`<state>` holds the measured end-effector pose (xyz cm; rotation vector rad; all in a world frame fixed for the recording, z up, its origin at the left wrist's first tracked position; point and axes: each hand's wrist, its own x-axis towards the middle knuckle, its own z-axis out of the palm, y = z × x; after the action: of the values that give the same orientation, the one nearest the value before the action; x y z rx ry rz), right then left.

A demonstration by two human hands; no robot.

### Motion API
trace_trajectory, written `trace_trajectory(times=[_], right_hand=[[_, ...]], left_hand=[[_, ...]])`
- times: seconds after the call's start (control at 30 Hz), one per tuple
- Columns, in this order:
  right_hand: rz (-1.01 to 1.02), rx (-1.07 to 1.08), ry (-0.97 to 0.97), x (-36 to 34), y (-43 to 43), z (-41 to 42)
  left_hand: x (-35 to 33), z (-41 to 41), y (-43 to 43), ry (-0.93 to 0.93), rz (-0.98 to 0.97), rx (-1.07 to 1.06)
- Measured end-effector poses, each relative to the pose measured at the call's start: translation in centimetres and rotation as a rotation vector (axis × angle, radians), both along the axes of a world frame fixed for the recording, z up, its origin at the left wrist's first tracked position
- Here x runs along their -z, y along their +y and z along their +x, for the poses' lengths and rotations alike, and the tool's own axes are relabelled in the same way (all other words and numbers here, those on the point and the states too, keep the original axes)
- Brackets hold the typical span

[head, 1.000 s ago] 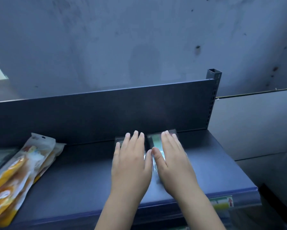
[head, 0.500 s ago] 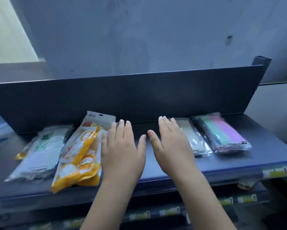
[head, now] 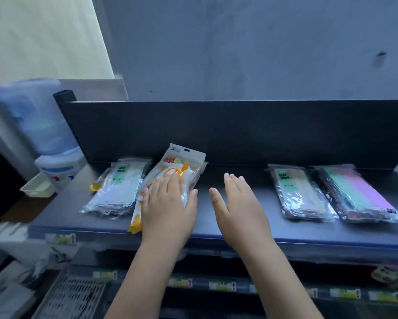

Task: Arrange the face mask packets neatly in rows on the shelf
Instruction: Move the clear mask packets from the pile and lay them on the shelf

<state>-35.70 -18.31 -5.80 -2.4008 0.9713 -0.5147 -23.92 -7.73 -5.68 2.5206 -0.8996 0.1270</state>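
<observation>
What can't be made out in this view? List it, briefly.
Head view only:
Orange-and-white plastic packet: middle print covered by the left hand.
Right hand: contact with the dark shelf unclear from this angle.
Yellow price labels below: blurred, unreadable.
Clear left stack of packets: count hidden by overlap.

Orange-and-white packet (head: 179, 166), green-labelled clear packets (head: 118, 187), mint-and-lilac striped packet (head: 359, 192), dark grey shelf (head: 239, 224)

— What does the left hand (head: 168, 209) hide?
— The lower middle of the orange packet (head: 178, 168).
— Can the shelf-edge labels (head: 60, 238) be read?
— No, blurred. The blue bottle (head: 33, 116), left of frame, is smeared too; both forearms (head: 283, 279) run off the bottom edge.
</observation>
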Motion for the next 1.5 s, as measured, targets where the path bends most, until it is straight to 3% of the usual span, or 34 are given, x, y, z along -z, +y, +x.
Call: trace_trajectory(times=[0.23, 0.43, 0.57, 0.67, 0.9, 1.13, 1.23, 1.33, 1.5], right_hand=[[0.01, -0.054, -0.036, 0.5, 2.9, 2.8], [-0.048, -0.18, -0.181, -1.1, 7.3, 8.1], [0.253, -0.229, -0.297, -2.3, 11.0, 13.5], [0.412, -0.232, -0.225, -2.2, 12.6, 18.1], [0.519, -0.008, -0.036, -0.1, 14.3, 24.8], [0.574, 0.215, -0.169, 1.7, 15.3, 27.5], [0.64, 0.307, -0.266, 2.1, 15.6, 28.5], [0.693, 0.333, -0.338, 2.2, 15.5, 29.2], [0.456, 0.27, -0.174, 2.7, 15.8, 29.9]], left_hand=[[0.7, 3.5, 4.2, 0.059, 0.033, -0.062], [0.6, 9.0, 7.8, 0.149, -0.032, -0.101], [0.1, 13.3, 11.0, 0.327, -0.119, -0.13], [0.9, 16.9, 12.7, 0.423, -0.224, -0.169], [4.3, 23.4, 13.8, 0.556, -0.212, -0.158], [6.4, 27.4, 14.9, 0.632, -0.286, -0.159], [6.9, 28.0, 15.1, 0.716, -0.414, -0.144], [6.8, 28.7, 15.4, 0.919, -0.677, -0.181], [6.1, 30.5, 17.0, 1.158, -0.998, -0.241]])
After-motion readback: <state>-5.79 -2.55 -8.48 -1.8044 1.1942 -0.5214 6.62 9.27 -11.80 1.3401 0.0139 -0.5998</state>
